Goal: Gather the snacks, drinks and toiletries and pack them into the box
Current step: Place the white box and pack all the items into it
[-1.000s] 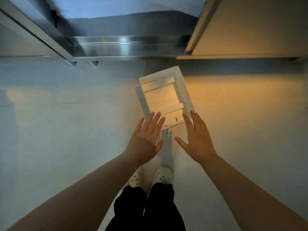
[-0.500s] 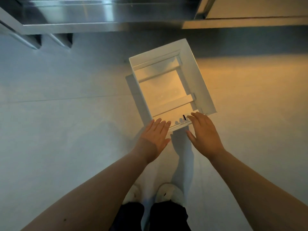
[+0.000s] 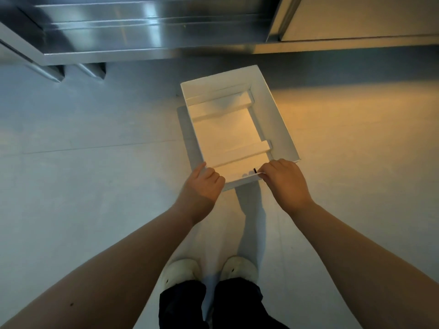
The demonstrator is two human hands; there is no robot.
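Left hand (image 3: 203, 184) and right hand (image 3: 283, 184) both grip the near wall of the box (image 3: 273, 115) (thin card, apparently), which could buckle if lifted by that edge alone.

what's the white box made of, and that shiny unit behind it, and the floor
The box is likely white cardboard with a matte finish: thin walls and folded flaps creased along the inside. The unit looks like brushed stainless steel, with streaky bright reflections across its flat panels. The floor is smooth, pale and slightly glossy with one faint seam; tile or vinyl, cannot tell which.
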